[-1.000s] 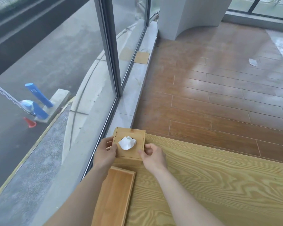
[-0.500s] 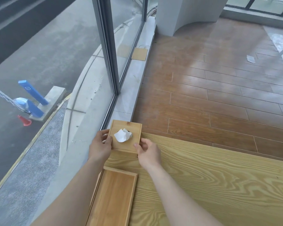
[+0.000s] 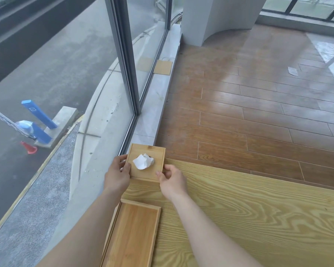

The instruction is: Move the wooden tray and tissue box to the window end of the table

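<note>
A bare, street-level commercial room: floor-to-ceiling window (street outside, frame left), plank floor, pale table.

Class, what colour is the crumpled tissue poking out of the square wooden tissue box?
White crumpled tissue; head view shows it best.

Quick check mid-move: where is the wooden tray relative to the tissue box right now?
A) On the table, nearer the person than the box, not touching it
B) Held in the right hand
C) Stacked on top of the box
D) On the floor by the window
A: the wooden tray lies flat on the table with bare tabletop between it and the tissue box, which both hands hold.
</note>
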